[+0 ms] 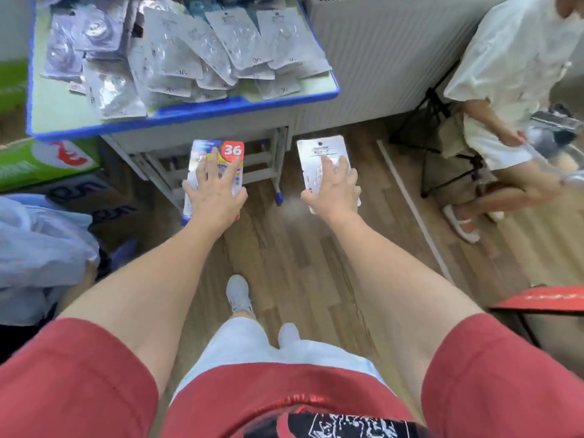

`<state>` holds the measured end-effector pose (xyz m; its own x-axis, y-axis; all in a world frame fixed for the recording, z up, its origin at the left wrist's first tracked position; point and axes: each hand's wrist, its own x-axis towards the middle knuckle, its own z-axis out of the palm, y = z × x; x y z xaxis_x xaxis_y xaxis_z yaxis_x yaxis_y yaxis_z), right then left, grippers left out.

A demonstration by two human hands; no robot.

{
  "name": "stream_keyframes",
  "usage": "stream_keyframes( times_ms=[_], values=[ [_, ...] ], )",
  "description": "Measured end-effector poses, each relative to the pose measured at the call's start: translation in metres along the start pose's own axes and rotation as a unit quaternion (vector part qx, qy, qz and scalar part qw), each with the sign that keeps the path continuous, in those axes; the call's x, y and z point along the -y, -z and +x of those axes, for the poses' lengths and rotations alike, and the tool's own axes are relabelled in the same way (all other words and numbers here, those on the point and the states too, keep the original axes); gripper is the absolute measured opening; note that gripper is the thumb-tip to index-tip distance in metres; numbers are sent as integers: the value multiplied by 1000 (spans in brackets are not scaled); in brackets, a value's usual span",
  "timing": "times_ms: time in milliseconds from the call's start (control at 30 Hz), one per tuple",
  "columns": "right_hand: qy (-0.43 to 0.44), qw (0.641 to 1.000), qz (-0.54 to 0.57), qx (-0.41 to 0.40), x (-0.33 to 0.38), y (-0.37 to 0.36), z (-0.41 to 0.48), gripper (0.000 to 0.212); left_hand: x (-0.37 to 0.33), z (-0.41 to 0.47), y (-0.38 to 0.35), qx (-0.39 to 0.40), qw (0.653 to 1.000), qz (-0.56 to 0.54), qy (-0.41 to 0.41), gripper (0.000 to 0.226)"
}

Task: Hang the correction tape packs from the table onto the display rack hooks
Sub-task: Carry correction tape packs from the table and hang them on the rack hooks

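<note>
Holding one pack each just in front of the blue-rimmed, pale-topped table (246, 104), below its near edge, both hands show their backs: the left hand (215, 197) spreads its fingers over a colourful card pack with a red "36" badge (232, 150), and the right hand (331, 191) grips a white card pack (319, 153) whose small dark print is too blurred to read. Each hand covers its pack's lower half, hiding the grip underneath. On the table lies a heap of silvery-white and lilac correction tape packs (189, 52), cut off at the top.
</note>
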<state>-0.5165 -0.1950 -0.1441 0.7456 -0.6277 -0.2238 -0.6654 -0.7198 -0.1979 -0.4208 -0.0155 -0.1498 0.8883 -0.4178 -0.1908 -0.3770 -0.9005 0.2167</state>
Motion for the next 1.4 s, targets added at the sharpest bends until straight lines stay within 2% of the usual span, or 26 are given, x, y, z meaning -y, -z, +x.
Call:
stream_keyframes(
  times_ms=[167, 333, 433, 633, 833, 1000, 1267, 1333, 1400],
  values=[
    [-106, 994, 15, 0, -79, -17, -75, 77, -42, -58, -30, 45, 996, 26, -67, 54],
    [-217, 973, 80, -27, -118, -33, -160, 75, -81, -104, -47, 41, 982, 14, -183, 52],
    [-277, 954, 110, -40, -133, -46, -224, 75, -93, -145, -64, 65, 969, 16, -239, 52],
    [-395, 905, 141, -75, -175, -62, -350, 75, -124, -228, -91, 108, 926, 66, -355, 53],
    [-513, 832, 166, -132, -231, -69, -462, 75, -203, -336, -103, 112, 858, 80, -495, 59],
    [-553, 791, 183, -186, -281, -63, -543, 74, -261, -423, -117, 97, 815, 91, -564, 57],
    [-589, 756, 158, -239, -399, -31, -671, 72, -372, -557, -134, 86, 780, 45, -618, 56],
    [-594, 748, 147, -256, -425, -18, -689, 71, -402, -583, -130, 81, 778, 21, -622, 56],
    [-596, 742, 141, -272, -451, -3, -701, 70, -433, -603, -123, 87, 794, -26, -601, 55]
  ],
)
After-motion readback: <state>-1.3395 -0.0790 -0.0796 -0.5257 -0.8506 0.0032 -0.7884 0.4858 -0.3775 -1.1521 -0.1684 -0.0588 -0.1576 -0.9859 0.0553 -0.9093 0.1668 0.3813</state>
